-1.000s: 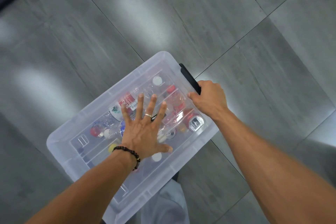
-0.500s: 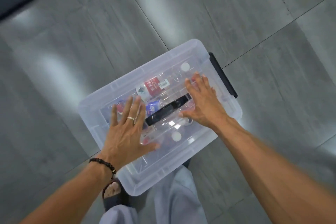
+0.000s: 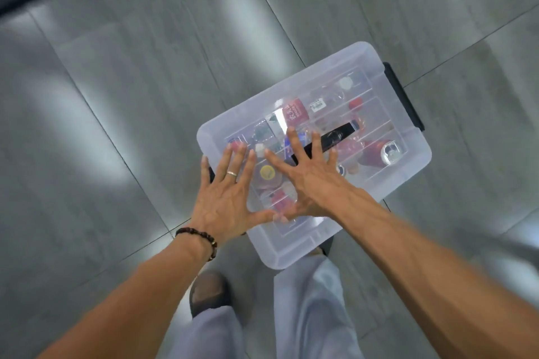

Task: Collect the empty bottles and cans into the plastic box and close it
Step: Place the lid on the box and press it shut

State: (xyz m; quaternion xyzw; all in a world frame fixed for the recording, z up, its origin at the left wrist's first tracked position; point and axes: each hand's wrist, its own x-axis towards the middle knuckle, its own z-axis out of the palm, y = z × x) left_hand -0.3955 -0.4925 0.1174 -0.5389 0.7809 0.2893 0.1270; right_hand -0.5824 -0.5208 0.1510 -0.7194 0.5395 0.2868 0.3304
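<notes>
Hands lie flat on the lid (image 3: 379, 183) of the plastic box (image 3: 291, 253), which sits on the grey tiled floor (image 3: 131, 96) just in front of the person's feet. The left hand (image 3: 226, 198) has its grip spread wide, fingers fanned, pinching nothing; its little finger reaches over the box's left edge, where a dark latch (image 3: 211, 173) peeks out. A ring (image 3: 232, 174) shows on one finger and a beaded bracelet (image 3: 201, 237) circles the wrist. The right hand (image 3: 313, 183) is likewise spread with an empty grip, palm down on the lid, its fingertips lying across the black carry handle (image 3: 338, 137) in the lid's middle. The two thumbs nearly meet near the lid's near edge.

Through the clear lid, bottles and cans (image 3: 294, 114) are seen lying inside: a red-labelled bottle beyond the right fingertips, a can end (image 3: 390, 153) to the right of that hand, a yellow cap (image 3: 267, 172) between the two hands. A second black latch (image 3: 404, 96) runs along the box's far right side, well apart from both hands. Pale trouser legs (image 3: 315, 315) and a dark shoe (image 3: 208, 291) show below the forearms.
</notes>
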